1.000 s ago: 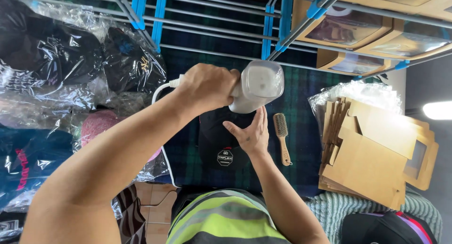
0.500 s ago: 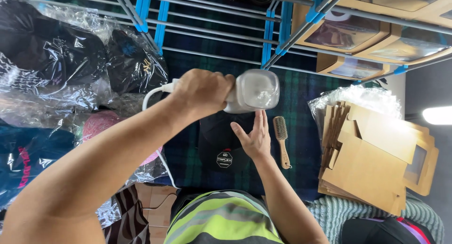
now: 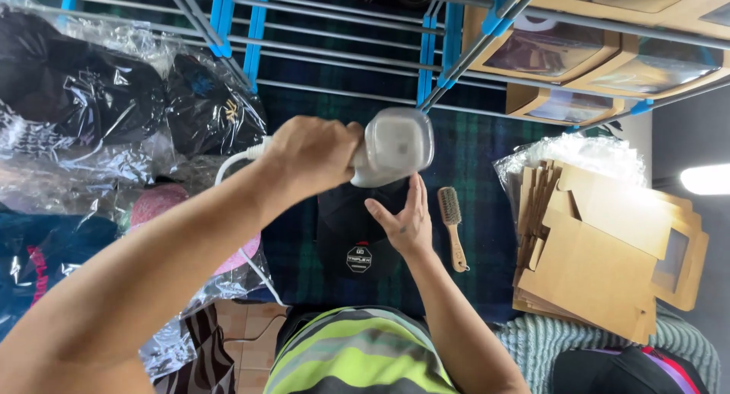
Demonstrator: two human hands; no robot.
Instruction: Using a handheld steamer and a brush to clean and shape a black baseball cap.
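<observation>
The black cap (image 3: 356,230) lies flat at the centre of the dark plaid cloth (image 3: 471,147), its round patch turned toward the person, so its crown is open to the handheld garment steamer (image 3: 391,147) held just above it at twelve o'clock. The left hand (image 3: 308,157) is clenched around the steamer's handle, white cord (image 3: 232,164) trailing off at nine o'clock, head tipped down toward the cap. The right hand (image 3: 403,215) has its fingers released and spread, palm pressing the cap's edge at three o'clock, seemingly to keep it from sliding. Flat cardboard window boxes (image 3: 608,249) are stacked well apart at three o'clock, bagged caps (image 3: 114,105) heaped at ten o'clock. A wooden brush (image 3: 452,227) lies just beside the right hand, within easy reach.
</observation>
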